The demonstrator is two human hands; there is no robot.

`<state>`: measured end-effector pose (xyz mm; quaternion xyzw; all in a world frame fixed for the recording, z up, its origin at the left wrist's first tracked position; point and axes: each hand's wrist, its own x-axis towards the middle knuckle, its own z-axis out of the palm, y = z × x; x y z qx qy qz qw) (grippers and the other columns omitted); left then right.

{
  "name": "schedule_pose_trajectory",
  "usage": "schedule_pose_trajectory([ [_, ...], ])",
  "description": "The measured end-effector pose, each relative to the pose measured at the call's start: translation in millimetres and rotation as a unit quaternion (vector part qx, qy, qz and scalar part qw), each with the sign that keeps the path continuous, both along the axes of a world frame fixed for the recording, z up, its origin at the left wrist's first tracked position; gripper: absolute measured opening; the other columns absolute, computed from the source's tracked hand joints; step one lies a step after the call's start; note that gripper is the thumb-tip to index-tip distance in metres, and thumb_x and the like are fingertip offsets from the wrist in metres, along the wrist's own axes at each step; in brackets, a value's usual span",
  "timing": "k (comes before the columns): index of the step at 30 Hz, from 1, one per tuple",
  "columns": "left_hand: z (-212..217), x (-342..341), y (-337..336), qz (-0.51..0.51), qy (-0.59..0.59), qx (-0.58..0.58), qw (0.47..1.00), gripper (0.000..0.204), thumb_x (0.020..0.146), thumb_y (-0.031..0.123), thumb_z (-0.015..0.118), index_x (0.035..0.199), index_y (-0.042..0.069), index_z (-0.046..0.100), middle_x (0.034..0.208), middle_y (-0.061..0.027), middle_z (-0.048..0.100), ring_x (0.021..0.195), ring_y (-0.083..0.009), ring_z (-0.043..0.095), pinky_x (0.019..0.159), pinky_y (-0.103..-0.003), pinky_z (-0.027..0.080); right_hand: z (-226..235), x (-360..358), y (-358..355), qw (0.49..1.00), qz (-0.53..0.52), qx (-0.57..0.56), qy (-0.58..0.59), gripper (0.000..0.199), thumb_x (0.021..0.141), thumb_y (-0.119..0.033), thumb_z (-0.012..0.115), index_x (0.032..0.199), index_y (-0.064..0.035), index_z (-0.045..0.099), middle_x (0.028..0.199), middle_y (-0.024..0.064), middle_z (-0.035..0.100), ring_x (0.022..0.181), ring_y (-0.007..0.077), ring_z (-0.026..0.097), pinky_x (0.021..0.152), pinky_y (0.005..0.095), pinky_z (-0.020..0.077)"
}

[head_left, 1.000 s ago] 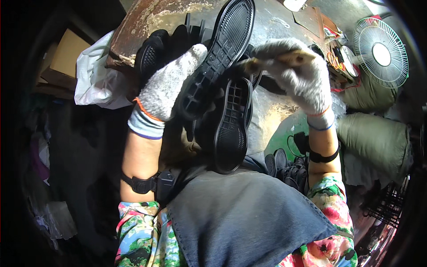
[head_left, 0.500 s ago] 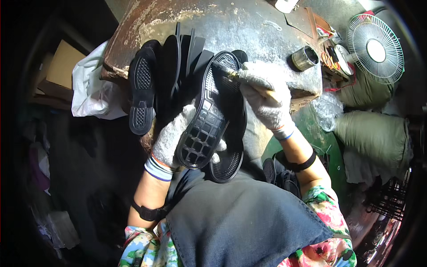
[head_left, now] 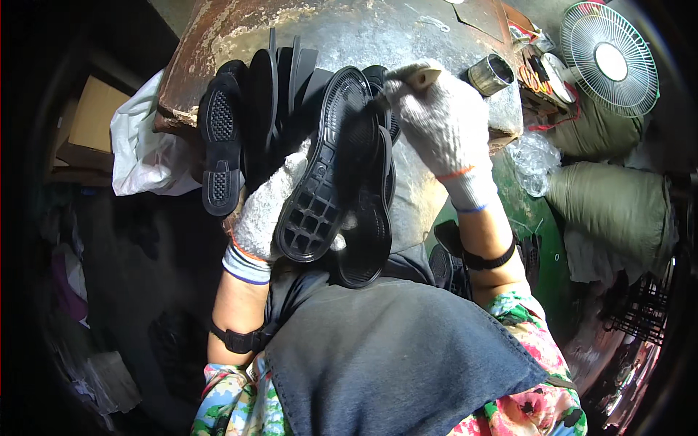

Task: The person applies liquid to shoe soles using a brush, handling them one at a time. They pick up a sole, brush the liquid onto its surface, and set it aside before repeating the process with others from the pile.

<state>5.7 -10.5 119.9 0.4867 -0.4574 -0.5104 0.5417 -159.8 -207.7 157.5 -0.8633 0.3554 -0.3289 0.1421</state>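
A black shoe sole (head_left: 314,190), its ribbed and gridded hollow side facing up, is gripped along its left edge by my gloved left hand (head_left: 270,211). The fingertips of that hand show beyond the sole's right edge. My gloved right hand (head_left: 445,123) is closed round a brush (head_left: 424,77) with a pale wooden handle. Its dark head is near the upper right rim of the sole; whether it touches is hard to make out. Beneath the held sole lies another black sole (head_left: 369,243). More black soles (head_left: 262,98) lean together at the table's edge, left of it.
A worn table (head_left: 349,36) stands ahead, with a metal can (head_left: 490,75) at its right edge. On the right are a fan (head_left: 609,62), tools and green bundles (head_left: 607,207). A white sack (head_left: 145,149) and a cardboard box (head_left: 94,116) are at the left.
My right hand has turned, so the brush handle's end points up, and the brush head has moved from inside the sole's upper part toward its right rim. My left hand keeps its grip.
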Motion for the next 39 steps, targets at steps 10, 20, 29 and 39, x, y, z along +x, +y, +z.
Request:
schedule_pose_trajectory([
  [10, -15, 8, 3, -0.044, 0.456, 0.156, 0.875, 0.066, 0.105, 0.05, 0.048, 0.144, -0.003, 0.049, 0.114, -0.0393, 0.065, 0.092, -0.055, 0.07, 0.073, -0.063, 0.061, -29, -20, -39, 0.981, 0.082, -0.144, -0.104, 0.026, 0.089, -0.01, 0.069, 0.114, -0.0153, 0.074, 0.095, 0.0129, 0.076, 0.084, 0.0295, 0.074, 0.072, 0.0352, 0.0591],
  [20, -30, 24, -1, -0.092, 0.565, 0.107, 0.813, 0.056, 0.111, 0.045, 0.033, 0.131, 0.001, 0.061, 0.113, -0.0221, 0.073, 0.106, -0.0437, 0.069, 0.09, -0.056, 0.058, -24, 12, 8, 0.974, 0.153, 0.04, -0.162, 0.021, 0.098, -0.022, 0.071, 0.113, -0.0086, 0.076, 0.097, 0.0093, 0.077, 0.083, 0.018, 0.074, 0.076, 0.0301, 0.058],
  [29, -16, 10, -26, -0.035, 0.659, -0.032, 0.751, 0.066, 0.107, 0.054, 0.04, 0.149, 0.004, 0.051, 0.142, -0.0182, 0.06, 0.127, -0.0372, 0.06, 0.112, -0.053, 0.044, 8, 11, 87, 0.835, 0.217, 0.376, -0.336, 0.024, 0.089, 0.0, 0.077, 0.113, -0.0036, 0.073, 0.112, 0.0082, 0.076, 0.106, 0.0176, 0.07, 0.1, 0.0351, 0.0533],
  [39, 8, 74, -32, 0.055, 0.443, -0.108, 0.888, 0.082, 0.101, 0.064, 0.047, 0.134, -0.01, 0.057, 0.115, -0.036, 0.068, 0.093, -0.046, 0.074, 0.081, -0.054, 0.064, 1, -8, 58, 0.91, 0.307, 0.218, -0.177, 0.017, 0.083, -0.008, 0.081, 0.101, -0.0073, 0.078, 0.105, 0.0053, 0.078, 0.103, 0.0214, 0.072, 0.108, 0.0412, 0.047],
])
